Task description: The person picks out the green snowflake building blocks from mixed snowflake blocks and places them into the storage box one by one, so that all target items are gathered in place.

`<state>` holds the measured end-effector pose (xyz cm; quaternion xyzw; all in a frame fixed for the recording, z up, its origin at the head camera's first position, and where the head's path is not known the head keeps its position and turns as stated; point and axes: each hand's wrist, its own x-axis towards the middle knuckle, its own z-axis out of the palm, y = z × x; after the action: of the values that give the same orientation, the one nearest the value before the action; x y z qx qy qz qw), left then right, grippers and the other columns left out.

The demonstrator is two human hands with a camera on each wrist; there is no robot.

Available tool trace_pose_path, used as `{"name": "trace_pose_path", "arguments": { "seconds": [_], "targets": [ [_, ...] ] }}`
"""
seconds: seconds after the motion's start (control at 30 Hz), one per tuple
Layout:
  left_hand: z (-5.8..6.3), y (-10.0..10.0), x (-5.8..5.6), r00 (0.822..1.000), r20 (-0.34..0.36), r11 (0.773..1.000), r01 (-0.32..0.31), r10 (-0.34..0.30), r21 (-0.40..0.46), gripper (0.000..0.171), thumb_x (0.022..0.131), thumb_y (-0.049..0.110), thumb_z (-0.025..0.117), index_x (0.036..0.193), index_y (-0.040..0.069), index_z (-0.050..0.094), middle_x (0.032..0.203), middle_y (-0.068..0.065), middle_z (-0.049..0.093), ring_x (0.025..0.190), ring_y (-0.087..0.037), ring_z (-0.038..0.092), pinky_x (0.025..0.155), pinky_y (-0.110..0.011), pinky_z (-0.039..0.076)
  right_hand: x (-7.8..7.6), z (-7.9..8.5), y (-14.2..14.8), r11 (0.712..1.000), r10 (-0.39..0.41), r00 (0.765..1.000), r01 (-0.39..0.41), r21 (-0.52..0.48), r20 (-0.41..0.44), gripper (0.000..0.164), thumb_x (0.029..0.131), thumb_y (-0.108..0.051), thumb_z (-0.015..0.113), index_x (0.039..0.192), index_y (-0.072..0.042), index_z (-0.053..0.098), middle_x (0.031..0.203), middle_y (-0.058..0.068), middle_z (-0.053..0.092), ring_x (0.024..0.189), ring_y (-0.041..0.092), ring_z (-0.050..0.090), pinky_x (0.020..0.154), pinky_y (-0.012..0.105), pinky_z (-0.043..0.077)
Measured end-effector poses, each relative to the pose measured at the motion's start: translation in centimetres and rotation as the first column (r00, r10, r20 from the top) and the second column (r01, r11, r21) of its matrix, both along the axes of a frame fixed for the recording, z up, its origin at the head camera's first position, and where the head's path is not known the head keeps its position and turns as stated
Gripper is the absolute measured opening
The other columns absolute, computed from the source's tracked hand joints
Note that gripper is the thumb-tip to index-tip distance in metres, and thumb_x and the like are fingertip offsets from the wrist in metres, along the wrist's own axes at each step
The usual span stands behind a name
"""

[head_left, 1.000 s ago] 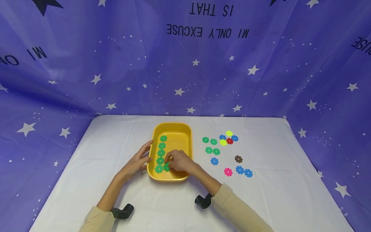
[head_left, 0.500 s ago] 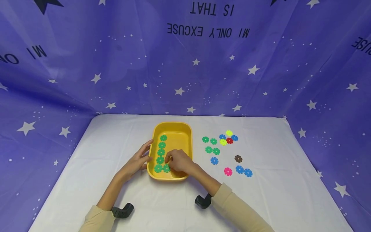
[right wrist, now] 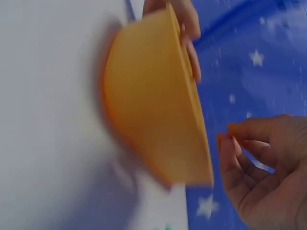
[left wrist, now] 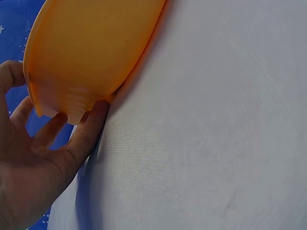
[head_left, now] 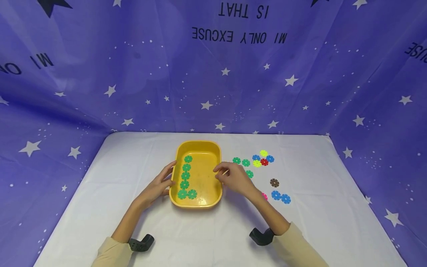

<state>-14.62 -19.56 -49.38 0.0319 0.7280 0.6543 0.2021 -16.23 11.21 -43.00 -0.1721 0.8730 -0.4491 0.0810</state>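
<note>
A yellow tray (head_left: 197, 207) stands on the white cloth. Green notched plastic discs (head_left: 184, 184) lie inside it, running down the left side with one more to the right at the bottom. My left hand (head_left: 154, 189) holds the tray's left side; in the left wrist view its fingers (left wrist: 91, 127) lie against the tray's wall. My right hand (head_left: 235, 178) hovers over the right rim. Its fingers are loosely bent, and nothing shows between thumb and forefinger. In the right wrist view this hand (right wrist: 268, 167) is beside the tray wall (right wrist: 148, 96).
Right of the tray lie more green discs (head_left: 246, 162), blue discs (head_left: 276, 195), a brown disc (head_left: 274, 183), a red disc (head_left: 264, 162) and yellow discs (head_left: 264, 153). My right arm partly covers a pink disc (head_left: 265, 196). A purple star-printed curtain (head_left: 207, 81) surrounds the table.
My right hand has left the lower green disc in the tray and moved right and up to the right rim. That disc now shows fully. The left hand stays put.
</note>
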Motion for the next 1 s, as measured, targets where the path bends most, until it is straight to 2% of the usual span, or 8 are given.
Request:
{"name": "trace_pose_path", "arguments": {
  "seconds": [0.2,0.4,0.5,0.63,0.77,0.93,1.0],
  "targets": [
    [-0.1,0.0,0.0,1.0,-0.008,1.0,0.001,-0.001,0.004,0.075,0.096,0.011,0.054,0.16,0.03,0.02,0.166,-0.015,0.006,0.149,-0.043,0.01,0.099,-0.052,0.048,-0.5,-2.7,6.5,0.985,-0.173,0.985,0.173,0.021,0.001,0.018,0.089,-0.009,0.071,0.106,-0.005,0.073,0.086,0.0,0.067,0.073,0.019,0.063,0.057,0.028,0.054],
    [-0.1,0.0,0.0,1.0,-0.011,1.0,0.006,-0.006,0.005,0.075,0.096,0.012,0.054,0.16,0.029,0.019,0.166,-0.016,0.005,0.149,-0.043,0.009,0.1,-0.053,0.048,-1.0,-5.5,10.6,0.953,-0.303,0.948,0.304,0.005,0.096,0.024,0.09,-0.008,0.071,0.113,-0.001,0.07,0.093,0.007,0.066,0.081,0.021,0.065,0.064,0.03,0.058],
    [-0.1,0.0,0.0,1.0,-0.008,1.0,0.002,-0.002,0.006,0.075,0.096,0.011,0.054,0.16,0.029,0.019,0.166,-0.016,0.005,0.149,-0.043,0.009,0.1,-0.053,0.048,-1.3,-6.3,11.1,0.945,-0.326,0.937,0.327,0.018,0.121,0.027,0.089,-0.008,0.072,0.115,-0.001,0.069,0.095,0.008,0.064,0.078,0.021,0.062,0.063,0.027,0.057],
    [-0.2,0.0,-0.1,1.0,-0.004,1.0,-0.001,0.001,0.004,0.076,0.095,0.011,0.054,0.16,0.03,0.02,0.166,-0.015,0.005,0.149,-0.043,0.009,0.1,-0.053,0.048,-1.7,-6.7,11.0,0.944,-0.328,0.942,0.324,0.063,0.071,0.032,0.088,-0.011,0.073,0.118,-0.003,0.069,0.093,0.006,0.063,0.081,0.022,0.058,0.067,0.027,0.052],
    [-0.2,0.1,-0.1,1.0,-0.001,1.0,-0.003,0.003,0.002,0.075,0.095,0.012,0.054,0.16,0.03,0.02,0.166,-0.015,0.006,0.149,-0.043,0.009,0.099,-0.053,0.048,-2.2,-6.9,10.7,0.937,-0.334,0.942,0.328,0.123,0.033,0.036,0.087,-0.014,0.075,0.121,-0.004,0.068,0.089,0.004,0.06,0.081,0.022,0.055,0.07,0.032,0.046],
    [-0.2,0.0,-0.1,1.0,0.0,1.0,-0.003,0.003,0.002,0.076,0.095,0.012,0.055,0.16,0.03,0.02,0.166,-0.014,0.007,0.149,-0.042,0.011,0.099,-0.052,0.049,-2.6,-7.0,10.5,0.926,-0.35,0.936,0.337,0.17,0.049,0.033,0.087,-0.016,0.076,0.117,-0.004,0.069,0.086,0.004,0.058,0.072,0.019,0.056,0.067,0.032,0.044],
    [-0.1,0.0,-0.1,1.0,-0.002,1.0,-0.003,0.003,0.001,0.076,0.095,0.012,0.055,0.16,0.03,0.02,0.166,-0.014,0.007,0.149,-0.043,0.011,0.099,-0.052,0.049,-2.7,-6.9,10.4,0.926,-0.346,0.936,0.331,0.182,0.059,0.032,0.087,-0.015,0.075,0.115,-0.003,0.068,0.086,0.004,0.058,0.073,0.019,0.055,0.067,0.033,0.044]
  ]
}}
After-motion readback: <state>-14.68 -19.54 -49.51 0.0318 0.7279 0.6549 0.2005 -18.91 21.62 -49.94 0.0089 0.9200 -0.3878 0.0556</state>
